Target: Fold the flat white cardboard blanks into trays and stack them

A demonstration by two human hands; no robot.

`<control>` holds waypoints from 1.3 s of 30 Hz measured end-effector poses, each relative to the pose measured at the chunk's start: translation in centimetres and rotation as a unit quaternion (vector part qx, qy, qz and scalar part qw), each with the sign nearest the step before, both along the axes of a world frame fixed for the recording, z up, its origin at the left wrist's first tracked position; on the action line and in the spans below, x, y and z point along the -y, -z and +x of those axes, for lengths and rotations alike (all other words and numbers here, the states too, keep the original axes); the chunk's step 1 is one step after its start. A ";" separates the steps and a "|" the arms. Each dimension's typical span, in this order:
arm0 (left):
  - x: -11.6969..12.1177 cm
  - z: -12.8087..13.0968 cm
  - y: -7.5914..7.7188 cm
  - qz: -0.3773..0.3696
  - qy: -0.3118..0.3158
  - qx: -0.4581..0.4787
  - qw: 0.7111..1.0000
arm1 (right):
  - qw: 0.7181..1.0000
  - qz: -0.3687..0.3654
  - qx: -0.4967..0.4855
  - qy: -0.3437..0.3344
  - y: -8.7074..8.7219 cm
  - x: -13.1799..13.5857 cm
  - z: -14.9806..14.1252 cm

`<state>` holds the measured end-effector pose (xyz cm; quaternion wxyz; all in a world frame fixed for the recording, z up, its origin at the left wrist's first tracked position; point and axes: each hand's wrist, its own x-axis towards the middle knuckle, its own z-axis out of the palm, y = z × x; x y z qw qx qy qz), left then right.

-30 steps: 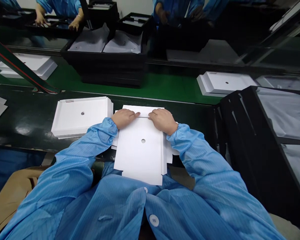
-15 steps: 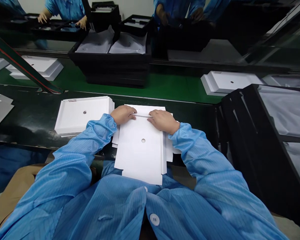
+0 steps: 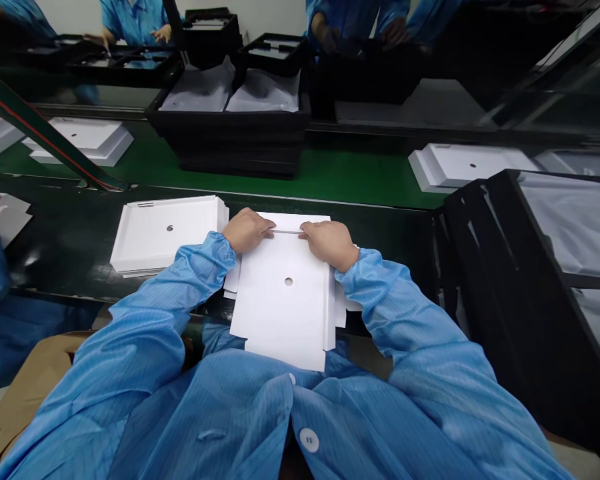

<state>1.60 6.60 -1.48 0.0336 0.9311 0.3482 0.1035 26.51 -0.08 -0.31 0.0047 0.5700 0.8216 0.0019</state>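
A white cardboard sheet (image 3: 280, 300) with a round hole and notched, creased flaps lies in front of me, its near flap reaching to my jacket. My left hand (image 3: 249, 231) pinches the raised fold near its far edge. From the other side, my right hand (image 3: 329, 243) pinches the same fold. Both hands are closed, thumbs on the near side. Beneath the sheet, edges of more white sheets (image 3: 341, 308) show. To the left sits a small stack of folded white trays (image 3: 190, 227), each with a hole visible on top.
Black boxes with white-wrapped contents (image 3: 500, 267) tilt at the right. A black crate stack (image 3: 240, 143) stands on the green conveyor belt (image 3: 350, 167), beside more white trays (image 3: 480, 163). A green post (image 3: 45, 133) slants at left. Co-workers in blue sleeves (image 3: 137, 20) work behind.
Both my hands stay on the fold, with only slight finger shifts. The crate stack and trays on the belt have moved a little to the right. A co-worker's hand has appeared at the left edge.
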 end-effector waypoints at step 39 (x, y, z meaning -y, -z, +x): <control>6.2 -1.7 -2.9 -0.554 -0.141 0.243 0.784 | 0.978 0.034 0.006 0.205 -4.1 3.1 6.0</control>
